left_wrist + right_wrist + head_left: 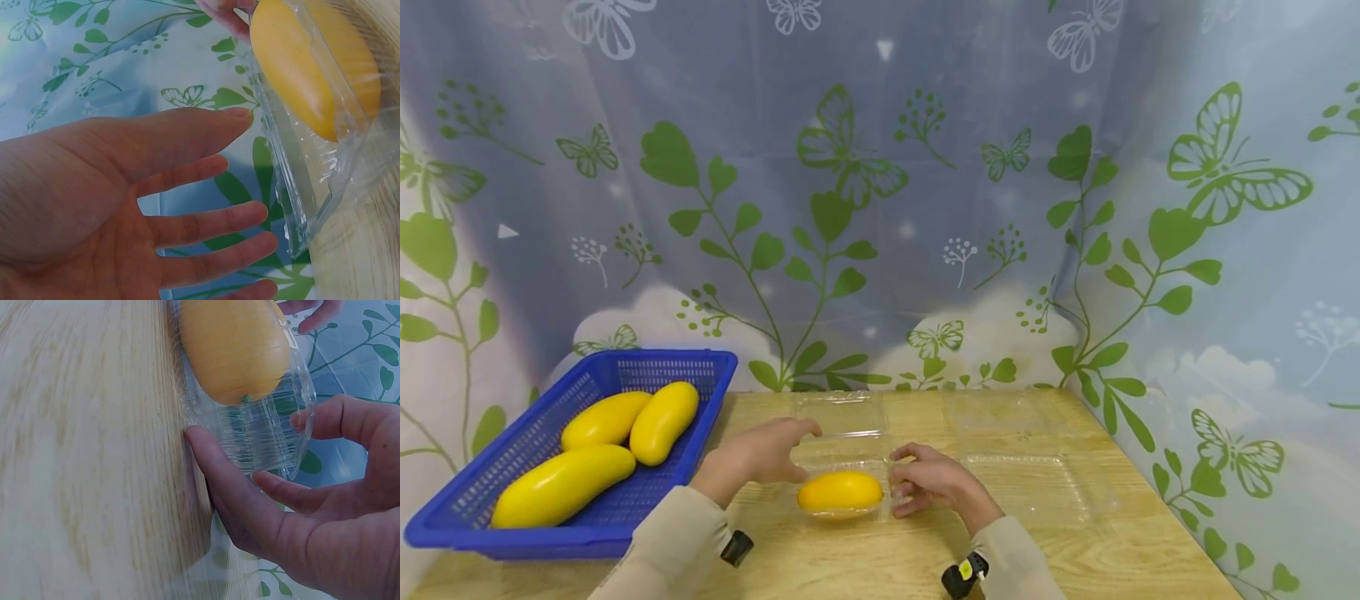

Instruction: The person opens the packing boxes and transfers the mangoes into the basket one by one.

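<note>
A yellow mango [840, 493] lies in a clear plastic clamshell box [842, 462] whose lid [840, 414] is folded back behind it. At the box's right end is my right hand [931, 482], its thumb [306, 422] at the rim and its bent fingers around the lower side. My left hand [767, 450] hovers beside the left end with its fingers straight and spread. In the left wrist view, a gap shows between that hand and the box, and nothing is in its palm.
To the left stands a blue plastic basket [688, 475] holding three more yellow mangoes [563, 486]. Another clear clamshell box [1030, 492] lies open on the right of the wooden table [820, 567]. A butterfly-and-leaf patterned curtain [880, 250] hangs behind the table.
</note>
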The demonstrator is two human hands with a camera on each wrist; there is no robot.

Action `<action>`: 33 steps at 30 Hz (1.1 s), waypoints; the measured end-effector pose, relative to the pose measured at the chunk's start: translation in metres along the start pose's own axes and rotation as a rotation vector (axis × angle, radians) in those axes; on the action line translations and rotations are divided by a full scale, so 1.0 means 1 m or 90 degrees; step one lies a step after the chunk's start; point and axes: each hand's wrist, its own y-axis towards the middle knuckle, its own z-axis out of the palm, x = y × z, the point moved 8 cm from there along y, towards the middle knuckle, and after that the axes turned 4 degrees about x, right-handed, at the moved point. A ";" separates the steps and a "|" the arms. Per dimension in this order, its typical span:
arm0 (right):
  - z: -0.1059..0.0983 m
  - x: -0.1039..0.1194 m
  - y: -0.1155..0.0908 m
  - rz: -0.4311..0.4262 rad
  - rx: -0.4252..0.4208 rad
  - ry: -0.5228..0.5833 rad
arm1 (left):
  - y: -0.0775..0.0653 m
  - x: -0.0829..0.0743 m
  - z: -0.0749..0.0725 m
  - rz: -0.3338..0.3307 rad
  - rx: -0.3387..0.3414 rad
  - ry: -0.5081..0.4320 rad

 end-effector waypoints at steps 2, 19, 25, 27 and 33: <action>0.000 0.000 0.000 -0.001 0.000 -0.002 | 0.001 0.000 0.001 -0.006 0.000 -0.001; 0.001 0.001 0.000 -0.007 0.006 0.000 | 0.015 -0.019 0.012 0.017 0.023 -0.048; 0.000 0.000 0.000 -0.004 0.001 -0.002 | 0.022 -0.021 0.023 0.005 0.044 -0.055; 0.000 0.001 0.000 -0.003 -0.001 -0.002 | 0.023 -0.022 0.025 0.000 0.046 -0.061; 0.000 0.000 0.000 0.001 -0.004 0.002 | 0.025 -0.022 0.032 -0.011 0.051 -0.064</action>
